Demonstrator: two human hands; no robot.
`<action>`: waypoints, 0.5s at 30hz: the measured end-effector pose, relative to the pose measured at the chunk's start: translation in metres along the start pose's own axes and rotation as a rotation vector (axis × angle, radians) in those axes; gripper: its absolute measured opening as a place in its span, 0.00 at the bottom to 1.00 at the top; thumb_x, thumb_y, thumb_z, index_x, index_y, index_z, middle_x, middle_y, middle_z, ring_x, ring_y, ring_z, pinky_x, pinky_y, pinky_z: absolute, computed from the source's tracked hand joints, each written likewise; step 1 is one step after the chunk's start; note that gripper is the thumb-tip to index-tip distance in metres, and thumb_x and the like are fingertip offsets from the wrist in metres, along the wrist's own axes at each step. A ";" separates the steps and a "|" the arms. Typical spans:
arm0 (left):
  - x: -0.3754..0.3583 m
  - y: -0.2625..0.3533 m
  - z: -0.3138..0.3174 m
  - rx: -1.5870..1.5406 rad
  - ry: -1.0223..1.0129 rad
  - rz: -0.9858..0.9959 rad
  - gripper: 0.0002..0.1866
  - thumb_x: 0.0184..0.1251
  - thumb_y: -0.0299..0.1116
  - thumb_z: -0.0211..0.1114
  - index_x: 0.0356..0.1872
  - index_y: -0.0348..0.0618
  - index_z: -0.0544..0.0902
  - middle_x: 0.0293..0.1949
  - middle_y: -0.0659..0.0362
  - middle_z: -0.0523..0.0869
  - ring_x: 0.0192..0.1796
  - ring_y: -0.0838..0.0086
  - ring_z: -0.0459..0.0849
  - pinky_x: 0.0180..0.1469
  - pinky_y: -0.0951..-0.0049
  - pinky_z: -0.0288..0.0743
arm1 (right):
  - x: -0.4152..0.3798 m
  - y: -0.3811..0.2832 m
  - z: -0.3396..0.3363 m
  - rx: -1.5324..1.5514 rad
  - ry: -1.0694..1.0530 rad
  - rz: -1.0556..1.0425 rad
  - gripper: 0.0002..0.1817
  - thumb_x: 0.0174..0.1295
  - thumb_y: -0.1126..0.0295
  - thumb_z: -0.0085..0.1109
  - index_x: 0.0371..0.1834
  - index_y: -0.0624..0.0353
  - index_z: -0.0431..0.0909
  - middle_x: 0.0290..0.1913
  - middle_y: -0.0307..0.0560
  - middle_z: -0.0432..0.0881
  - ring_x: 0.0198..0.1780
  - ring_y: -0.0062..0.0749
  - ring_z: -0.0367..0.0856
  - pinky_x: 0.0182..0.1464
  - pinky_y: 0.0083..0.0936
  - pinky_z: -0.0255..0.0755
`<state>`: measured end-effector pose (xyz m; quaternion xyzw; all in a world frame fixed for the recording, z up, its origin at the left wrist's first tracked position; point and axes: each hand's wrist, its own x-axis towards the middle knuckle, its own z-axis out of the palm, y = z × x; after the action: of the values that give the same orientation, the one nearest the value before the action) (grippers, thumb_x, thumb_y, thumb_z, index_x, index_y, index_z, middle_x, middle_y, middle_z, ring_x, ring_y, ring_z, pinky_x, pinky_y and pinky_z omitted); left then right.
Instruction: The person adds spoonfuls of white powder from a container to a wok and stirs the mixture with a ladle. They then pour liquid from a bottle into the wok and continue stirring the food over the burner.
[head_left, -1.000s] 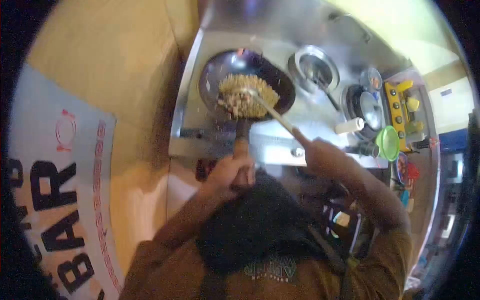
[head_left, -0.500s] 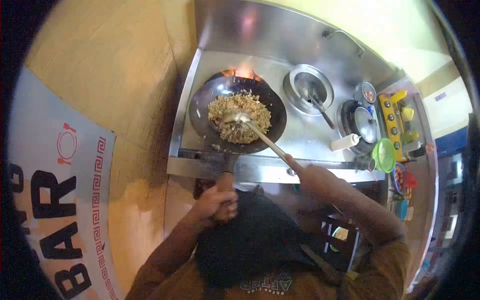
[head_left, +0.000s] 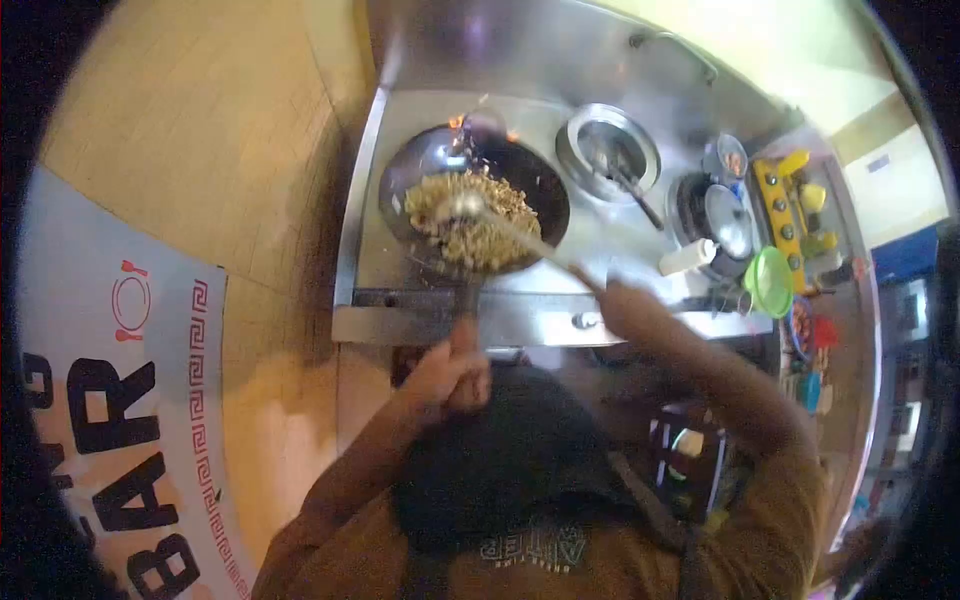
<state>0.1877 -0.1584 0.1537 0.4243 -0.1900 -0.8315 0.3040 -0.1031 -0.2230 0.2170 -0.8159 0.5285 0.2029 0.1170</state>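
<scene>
A dark wok (head_left: 545, 195) sits over the burner at the left of the steel stove, with small flames behind its far rim. Brownish fried rice (head_left: 495, 240) fills its lower part, and some bits are in the air near the far side. My left hand (head_left: 450, 375) is closed round the wok's handle (head_left: 466, 335), close to my body. With my right hand (head_left: 632, 308) I grip the long shaft of a metal ladle (head_left: 465, 205), whose bowl rests in or just over the rice; motion blurs it.
Right of the wok, a round metal pot (head_left: 652, 160) holds another ladle. Further right are a white squeeze bottle (head_left: 687, 257), a lidded pan (head_left: 730, 225), a green basket (head_left: 769, 283) and a yellow stove (head_left: 778, 205). A lettered banner (head_left: 130, 330) stands at left.
The rice has shifted within the wok, with bits now thrown up near its far rim. The flames look smaller. Both hands have moved slightly, the right one up and to the right.
</scene>
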 end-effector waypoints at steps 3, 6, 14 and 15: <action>0.062 0.007 -0.037 -0.170 -0.157 0.047 0.07 0.61 0.27 0.61 0.36 0.40 0.72 0.24 0.58 0.76 0.24 0.72 0.78 0.27 0.69 0.76 | 0.030 0.015 -0.057 -0.279 0.100 0.075 0.34 0.63 0.76 0.43 0.73 0.36 0.52 0.38 0.60 0.78 0.28 0.44 0.82 0.25 0.34 0.77; 0.089 0.015 -0.053 -0.338 -0.209 0.017 0.07 0.60 0.26 0.61 0.35 0.39 0.72 0.26 0.58 0.77 0.24 0.72 0.78 0.28 0.68 0.76 | 0.011 0.038 -0.094 -0.310 0.174 0.097 0.33 0.62 0.77 0.46 0.71 0.36 0.56 0.36 0.56 0.78 0.28 0.40 0.82 0.25 0.32 0.78; 0.121 -0.010 -0.073 -0.310 -0.172 0.057 0.08 0.59 0.24 0.60 0.38 0.41 0.71 0.25 0.59 0.75 0.24 0.73 0.76 0.26 0.69 0.73 | 0.055 0.061 -0.012 -0.145 0.082 0.109 0.32 0.63 0.72 0.48 0.72 0.42 0.55 0.37 0.59 0.81 0.30 0.48 0.82 0.34 0.42 0.78; 0.122 -0.008 -0.074 -0.304 -0.167 0.059 0.08 0.59 0.24 0.60 0.37 0.40 0.71 0.25 0.59 0.75 0.24 0.72 0.76 0.26 0.68 0.73 | 0.078 0.057 0.010 0.026 0.089 0.159 0.32 0.63 0.71 0.48 0.72 0.47 0.54 0.36 0.61 0.81 0.32 0.50 0.82 0.38 0.44 0.77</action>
<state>0.1900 -0.2385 0.0349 0.2973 -0.0992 -0.8737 0.3720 -0.1290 -0.3058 0.1742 -0.7781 0.5988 0.1681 0.0877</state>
